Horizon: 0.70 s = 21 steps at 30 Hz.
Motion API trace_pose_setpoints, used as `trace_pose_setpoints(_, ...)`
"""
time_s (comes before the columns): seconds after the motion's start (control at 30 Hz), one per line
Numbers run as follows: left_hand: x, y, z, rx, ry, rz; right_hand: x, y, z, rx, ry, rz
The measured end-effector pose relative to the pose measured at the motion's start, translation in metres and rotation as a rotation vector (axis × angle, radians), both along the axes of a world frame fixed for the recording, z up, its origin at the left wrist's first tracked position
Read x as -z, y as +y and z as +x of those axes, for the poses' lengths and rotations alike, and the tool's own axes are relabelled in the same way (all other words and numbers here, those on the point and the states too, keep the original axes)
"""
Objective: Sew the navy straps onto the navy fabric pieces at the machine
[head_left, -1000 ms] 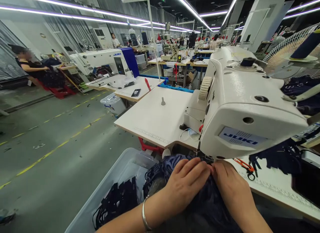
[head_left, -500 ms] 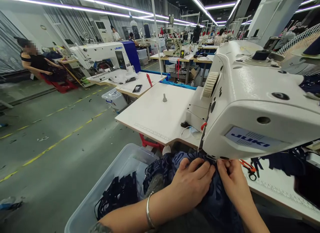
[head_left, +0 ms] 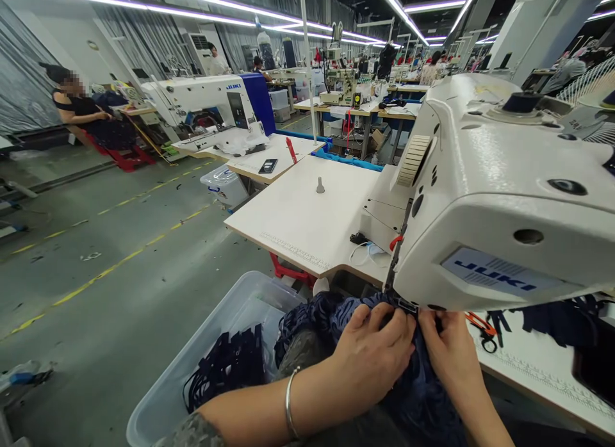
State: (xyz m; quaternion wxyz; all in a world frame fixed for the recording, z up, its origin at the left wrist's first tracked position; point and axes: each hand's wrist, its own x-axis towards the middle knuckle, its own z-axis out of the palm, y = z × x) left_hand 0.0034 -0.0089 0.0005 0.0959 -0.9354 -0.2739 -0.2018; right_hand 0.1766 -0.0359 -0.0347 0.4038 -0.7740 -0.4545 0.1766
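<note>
At the needle end of the white sewing machine [head_left: 509,171], JUKI badge toward me, I've got both bare hands on navy fabric [head_left: 418,399]. Cloth is bunched under the machine head, top edge by the needle area, rest spilling down below the wrists. Fingers partly cover the needle area, so I can't read the stitching point.

Left hand [head_left: 377,360]: back up, laid over the fabric, fingers curled toward the needle. I can't tell if it's gripping cloth or just pressing. Silver bangle [head_left: 289,402] on that wrist. Right hand [head_left: 449,348]: thumb and fingers pinched together on the fabric just below the head. Hands sit side by side, narrow gap between.

Around them: translucent bin [head_left: 252,296] left of the fabric, navy strips [head_left: 235,360] piled inside. Orange-handled snips [head_left: 483,328] lie right of the right hand, dark cloth pieces [head_left: 557,322] near them. White tabletop [head_left: 273,213] left of the machine carries an upright gray peg [head_left: 320,186], ruler marks along its near edge.

Further back I see a second JUKI machine [head_left: 192,101], a dark flat device [head_left: 268,166] and a lidded box [head_left: 225,186] on the floor. Seated person [head_left: 81,114] far left.
</note>
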Motion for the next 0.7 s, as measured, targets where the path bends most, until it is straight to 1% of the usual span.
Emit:
trace_pose_setpoints(0.13, 0.001, 0.000, 0.002, 0.011, -0.004, 0.011, -0.001, 0.000, 0.000, 0.021, 0.002, -0.014)
trace_pose_setpoints(0.23, 0.005, 0.000, 0.003, 0.004, 0.009, 0.026, 0.000, -0.002, 0.000, 0.003, 0.013, 0.005)
trace_pose_setpoints(0.4, 0.002, 0.002, 0.001, -0.002, 0.014, 0.043, 0.011, -0.009, 0.012, -0.077, 0.135, 0.022)
trace_pose_setpoints(0.47, -0.001, 0.004, 0.000, 0.026, 0.008, 0.019, 0.017, -0.015, 0.023, -0.125, 0.152, 0.011)
trace_pose_setpoints(0.53, -0.004, 0.005, -0.001, 0.050, -0.006, -0.009, 0.021, -0.022, 0.039, -0.139, 0.138, -0.007)
trace_pose_setpoints(0.6, -0.005, 0.006, -0.002, 0.058, -0.012, -0.029, 0.023, -0.031, 0.059, -0.114, 0.113, -0.040)
trace_pose_setpoints(0.7, -0.008, 0.006, -0.002, 0.068, 0.002, -0.036, 0.027, -0.050, 0.090, -0.028, 0.081, -0.101)
